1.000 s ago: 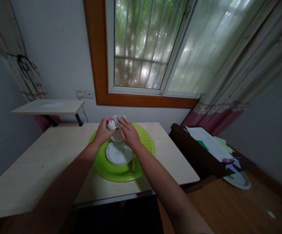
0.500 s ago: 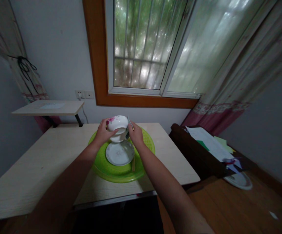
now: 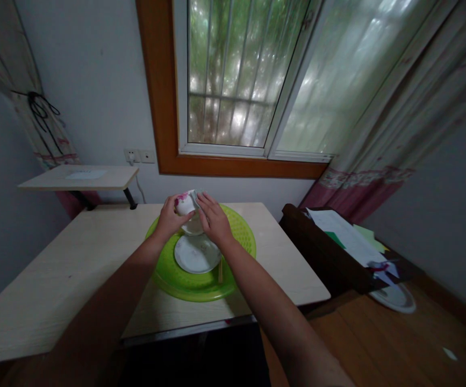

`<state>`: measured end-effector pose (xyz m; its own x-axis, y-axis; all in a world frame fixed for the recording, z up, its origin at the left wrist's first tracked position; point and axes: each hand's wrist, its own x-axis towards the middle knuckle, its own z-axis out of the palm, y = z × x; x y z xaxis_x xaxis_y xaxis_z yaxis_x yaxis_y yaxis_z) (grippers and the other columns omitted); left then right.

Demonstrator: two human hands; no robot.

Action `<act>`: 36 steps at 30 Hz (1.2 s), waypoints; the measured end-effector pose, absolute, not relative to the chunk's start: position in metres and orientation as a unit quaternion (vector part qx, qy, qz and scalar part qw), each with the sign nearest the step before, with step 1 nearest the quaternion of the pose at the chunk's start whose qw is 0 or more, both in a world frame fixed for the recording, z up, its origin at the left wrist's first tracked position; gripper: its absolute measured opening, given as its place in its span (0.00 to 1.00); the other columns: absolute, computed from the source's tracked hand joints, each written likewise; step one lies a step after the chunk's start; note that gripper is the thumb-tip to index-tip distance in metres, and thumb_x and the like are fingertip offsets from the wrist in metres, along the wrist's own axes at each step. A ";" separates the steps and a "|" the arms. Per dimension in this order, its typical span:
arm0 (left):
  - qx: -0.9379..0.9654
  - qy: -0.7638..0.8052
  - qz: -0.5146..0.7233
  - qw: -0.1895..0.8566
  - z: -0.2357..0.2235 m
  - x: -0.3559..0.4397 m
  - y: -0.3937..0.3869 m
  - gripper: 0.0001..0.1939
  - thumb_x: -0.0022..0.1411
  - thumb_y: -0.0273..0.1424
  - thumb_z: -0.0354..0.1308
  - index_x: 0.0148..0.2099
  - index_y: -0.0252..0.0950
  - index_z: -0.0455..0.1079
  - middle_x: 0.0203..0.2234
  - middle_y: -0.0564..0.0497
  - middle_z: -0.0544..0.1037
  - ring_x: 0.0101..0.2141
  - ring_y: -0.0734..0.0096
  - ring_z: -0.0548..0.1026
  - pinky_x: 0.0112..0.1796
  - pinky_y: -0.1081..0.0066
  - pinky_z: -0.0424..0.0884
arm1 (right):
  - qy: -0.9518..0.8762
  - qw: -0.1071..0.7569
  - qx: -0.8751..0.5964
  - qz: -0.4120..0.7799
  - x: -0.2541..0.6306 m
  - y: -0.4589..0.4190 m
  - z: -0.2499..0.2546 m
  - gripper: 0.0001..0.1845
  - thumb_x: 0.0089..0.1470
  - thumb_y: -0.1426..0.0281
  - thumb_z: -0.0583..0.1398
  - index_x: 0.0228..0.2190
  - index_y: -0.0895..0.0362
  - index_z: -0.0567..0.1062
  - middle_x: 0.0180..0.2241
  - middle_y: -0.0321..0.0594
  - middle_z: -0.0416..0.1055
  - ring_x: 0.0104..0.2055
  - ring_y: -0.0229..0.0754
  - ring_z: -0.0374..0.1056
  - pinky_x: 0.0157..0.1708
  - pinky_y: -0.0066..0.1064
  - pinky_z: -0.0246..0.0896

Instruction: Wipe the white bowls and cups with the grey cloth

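My left hand (image 3: 171, 219) grips a white bowl (image 3: 185, 204) with pink flowers, thumb low on its side, and holds it tilted above a green tray (image 3: 243, 228). My right hand (image 3: 215, 219) lies over the bowl's right side, its fingers together, pressing a thin greyish cloth (image 3: 196, 196) to the rim. Most of that cloth is hidden under the fingers. Just below, a second white bowl (image 3: 193, 228) shows in part. A white plate (image 3: 196, 255) lies on the tray nearer to me, with wooden chopsticks (image 3: 220, 271) at its right.
The tray rests on a pale wooden table (image 3: 95, 258). At the back left stands a small raised shelf (image 3: 79, 180) with a paper on it. Right of the table is a dark brown piece of furniture (image 3: 317, 252) with papers on top. A window is behind.
My right hand has moved left and up, from beside the bowl to over its rim, bringing the cloth along. The bowl has turned, so its inside is now mostly covered.
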<state>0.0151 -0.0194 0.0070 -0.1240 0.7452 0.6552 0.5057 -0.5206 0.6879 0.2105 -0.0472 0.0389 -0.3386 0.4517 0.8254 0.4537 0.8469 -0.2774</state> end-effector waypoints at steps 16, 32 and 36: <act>0.622 0.463 0.611 0.158 0.005 0.014 -0.019 0.39 0.46 0.40 0.73 0.58 0.38 0.62 0.52 0.40 0.72 0.51 0.57 0.75 0.45 0.60 0.77 | -0.714 0.560 -0.408 0.101 0.222 -0.030 0.025 0.22 0.68 0.62 0.50 0.55 0.54 0.76 0.55 0.46 0.75 0.58 0.47 0.71 0.61 0.44 0.64; 0.681 0.477 0.553 0.059 0.009 0.015 -0.023 0.36 0.48 0.39 0.72 0.57 0.40 0.65 0.47 0.44 0.73 0.47 0.59 0.73 0.46 0.61 0.74 | -0.757 0.549 -0.353 0.032 0.220 -0.034 0.032 0.22 0.69 0.66 0.49 0.60 0.53 0.70 0.61 0.44 0.69 0.64 0.43 0.64 0.66 0.44 0.58; 0.693 0.461 0.548 0.077 0.008 0.016 -0.024 0.35 0.48 0.38 0.72 0.57 0.40 0.65 0.48 0.44 0.72 0.49 0.58 0.73 0.46 0.61 0.74 | -0.799 0.518 -0.304 -0.005 0.217 -0.040 0.036 0.23 0.68 0.69 0.50 0.62 0.53 0.68 0.63 0.43 0.66 0.68 0.43 0.58 0.69 0.44 0.54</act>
